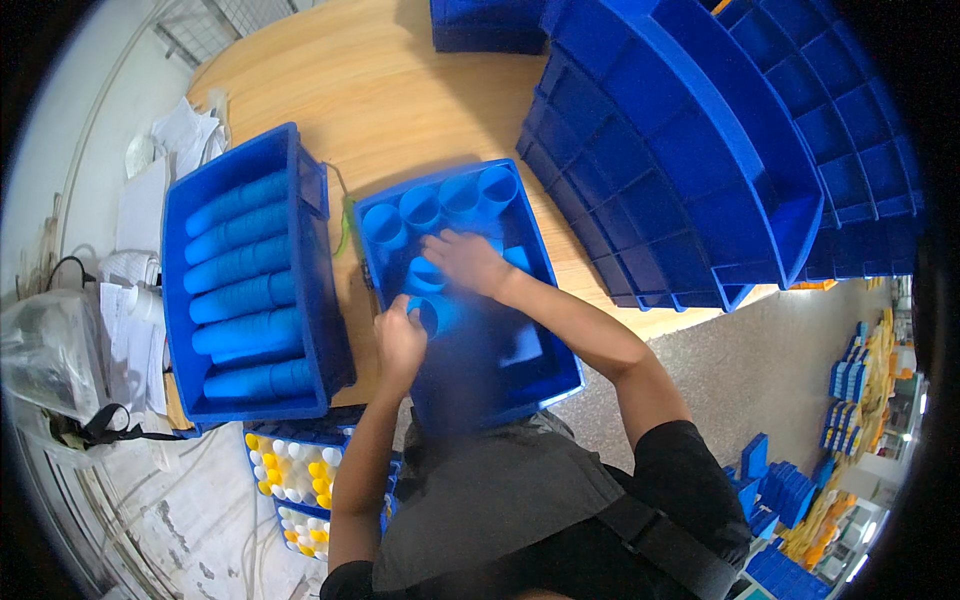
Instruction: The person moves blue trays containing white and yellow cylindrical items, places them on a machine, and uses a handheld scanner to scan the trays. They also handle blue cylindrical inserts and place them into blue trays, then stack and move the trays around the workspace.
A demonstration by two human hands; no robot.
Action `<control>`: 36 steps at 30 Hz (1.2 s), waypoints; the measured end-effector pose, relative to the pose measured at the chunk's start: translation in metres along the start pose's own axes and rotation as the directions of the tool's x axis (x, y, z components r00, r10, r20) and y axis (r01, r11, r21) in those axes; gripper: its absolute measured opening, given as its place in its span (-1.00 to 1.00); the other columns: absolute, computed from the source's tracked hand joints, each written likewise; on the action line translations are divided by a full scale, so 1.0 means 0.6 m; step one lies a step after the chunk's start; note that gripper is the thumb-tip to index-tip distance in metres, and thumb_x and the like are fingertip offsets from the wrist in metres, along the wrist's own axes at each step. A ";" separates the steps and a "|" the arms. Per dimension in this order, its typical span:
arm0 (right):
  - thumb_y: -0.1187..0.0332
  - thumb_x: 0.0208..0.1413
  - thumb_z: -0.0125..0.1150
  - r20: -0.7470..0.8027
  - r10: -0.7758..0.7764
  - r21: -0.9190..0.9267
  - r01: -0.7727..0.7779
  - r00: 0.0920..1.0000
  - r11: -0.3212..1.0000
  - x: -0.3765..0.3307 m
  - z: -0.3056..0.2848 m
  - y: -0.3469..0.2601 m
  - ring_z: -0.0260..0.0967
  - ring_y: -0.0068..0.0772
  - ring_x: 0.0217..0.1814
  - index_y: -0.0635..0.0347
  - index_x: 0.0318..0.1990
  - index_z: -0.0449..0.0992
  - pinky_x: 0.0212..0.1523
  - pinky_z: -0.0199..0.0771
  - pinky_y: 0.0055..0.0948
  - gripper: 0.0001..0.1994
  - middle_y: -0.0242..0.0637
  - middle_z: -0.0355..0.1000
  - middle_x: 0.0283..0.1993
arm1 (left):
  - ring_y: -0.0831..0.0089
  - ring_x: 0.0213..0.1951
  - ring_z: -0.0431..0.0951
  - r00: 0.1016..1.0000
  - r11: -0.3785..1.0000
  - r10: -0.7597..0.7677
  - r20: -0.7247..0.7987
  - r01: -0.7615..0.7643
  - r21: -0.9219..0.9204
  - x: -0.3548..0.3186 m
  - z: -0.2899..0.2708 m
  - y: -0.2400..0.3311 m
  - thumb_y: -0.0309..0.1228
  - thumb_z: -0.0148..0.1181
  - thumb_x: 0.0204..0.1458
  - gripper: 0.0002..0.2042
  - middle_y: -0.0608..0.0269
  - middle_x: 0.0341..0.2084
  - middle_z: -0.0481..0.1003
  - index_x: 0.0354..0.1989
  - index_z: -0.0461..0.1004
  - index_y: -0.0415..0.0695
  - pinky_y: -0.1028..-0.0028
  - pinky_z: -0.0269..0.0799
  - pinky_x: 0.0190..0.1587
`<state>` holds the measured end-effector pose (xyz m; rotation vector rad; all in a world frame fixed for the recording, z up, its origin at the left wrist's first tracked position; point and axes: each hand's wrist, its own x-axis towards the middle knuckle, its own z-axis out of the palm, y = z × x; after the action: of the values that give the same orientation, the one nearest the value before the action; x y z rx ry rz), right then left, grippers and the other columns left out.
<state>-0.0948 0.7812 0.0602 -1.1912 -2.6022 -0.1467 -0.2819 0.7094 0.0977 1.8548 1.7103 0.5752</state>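
Two bare hands work inside a deep, rectangular, dark-blue plastic bin [537, 230]. The left hand [400, 340], fingers curled, pinches the rim of a light-blue, round, plastic-looking cup [440, 313]. The right hand [467, 262], ahead and to its right, bends palm-down over a second light-blue cup [425, 273]; whether it grips cannot be told. Beyond both hands, a row of four light-blue cups [420, 207] stands mouths up along the far wall. Left of the left hand, a ribbed dark-blue bin [315, 300] holds nested light-blue stacks [245, 280] lying sideways.

Hazards, as judged: the right knuckles could tip the row if pushed forward; the two nearer cups, almost touching, could knock together should the hands close in; the right forearm, crossing the bin's side, could catch its rim on lifting.

Edges and room: only a narrow gap parts the bins left of the left hand; tall stacked dark-blue bins [640, 150] limit the right; the widest space is the pale wooden tabletop [350, 90] beyond both hands.
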 end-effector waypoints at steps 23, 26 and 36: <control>0.36 0.03 0.31 -0.104 0.388 0.362 -0.329 0.916 0.872 -0.058 -0.142 0.023 0.51 -0.07 -0.36 0.18 -0.36 0.58 -0.38 0.51 -0.20 -0.90 -0.14 0.49 -0.21 | -0.15 -0.16 0.54 0.909 0.970 0.240 -0.340 -0.211 0.119 0.066 -0.029 0.083 -0.58 0.07 0.10 -0.77 -0.21 -0.22 0.53 -0.07 0.51 -0.27 0.08 0.44 -0.08; 0.41 0.03 0.33 -0.234 0.468 0.341 -0.379 0.852 0.860 -0.079 -0.201 0.009 0.51 -0.12 -0.40 0.20 -0.35 0.61 -0.40 0.51 -0.26 -0.92 -0.15 0.51 -0.25 | -0.10 -0.03 0.52 0.933 0.979 0.204 -0.297 -0.190 0.074 0.033 -0.069 0.094 -0.56 0.02 0.16 -0.75 -0.11 -0.02 0.48 -0.01 0.49 -0.25 0.17 0.45 0.02; 0.36 -0.07 0.35 -0.181 0.506 0.195 -0.474 0.843 0.859 -0.111 -0.129 0.050 0.51 -0.10 -0.22 0.18 -0.17 0.52 -0.30 0.54 -0.21 -0.72 -0.19 0.46 -0.13 | -0.15 -0.19 0.56 0.998 0.995 0.064 -0.002 -0.064 0.075 0.001 0.028 0.015 -0.60 0.07 0.04 -0.82 -0.24 -0.27 0.54 -0.20 0.53 -0.31 0.09 0.48 -0.12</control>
<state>-0.0147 0.7369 0.1144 -1.6353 -1.9978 0.0115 -0.2641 0.7079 0.0908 1.9683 1.7020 0.5473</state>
